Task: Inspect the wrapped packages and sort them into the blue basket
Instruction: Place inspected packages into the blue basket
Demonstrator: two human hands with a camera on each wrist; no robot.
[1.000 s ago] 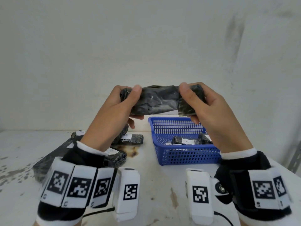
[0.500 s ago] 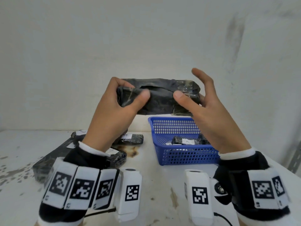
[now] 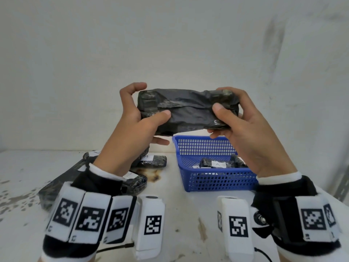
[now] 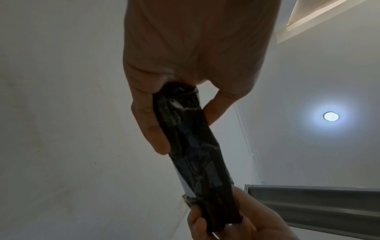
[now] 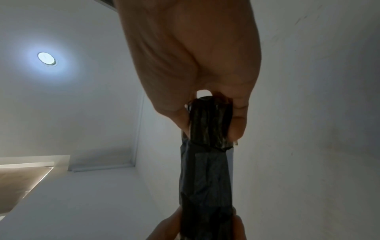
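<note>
I hold a black wrapped package (image 3: 188,110) level in the air, above and behind the blue basket (image 3: 211,179). My left hand (image 3: 139,118) grips its left end, thumb on the near face. My right hand (image 3: 232,114) grips its right end the same way. The left wrist view shows the package (image 4: 195,146) running from my left fingers down to my right hand (image 4: 230,217). In the right wrist view the package (image 5: 207,162) is pinched at its end. The basket holds several black packages, one with a white label (image 3: 218,164).
More black wrapped packages (image 3: 151,160) with white labels lie on the white table (image 3: 179,210) left of the basket, partly hidden by my left forearm. A brown stain (image 3: 149,174) marks the table. A white wall stands close behind.
Both hands have turned the package over in the air and shifted their hold, so a broader face now looks at me. It sits a little higher than a second ago.
</note>
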